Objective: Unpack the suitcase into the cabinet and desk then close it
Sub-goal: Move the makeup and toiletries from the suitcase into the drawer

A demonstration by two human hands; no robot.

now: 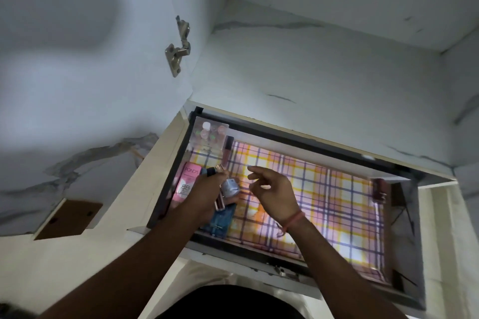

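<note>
An open cabinet drawer with a dark frame is lined with plaid paper in pink, yellow and purple. Along its left side lie a pink cream tube, a clear box of small bottles, a dark lip gloss tube, a small silver jar and a blue perfume bottle. My left hand is over these items, shut on a small lipstick-like tube. My right hand hovers above the drawer's middle with fingers apart, holding nothing. The suitcase is out of view.
The open cabinet door with a metal hinge stands at the left. A white marbled shelf sits above the drawer. A small dark reddish object lies at the drawer's far right end.
</note>
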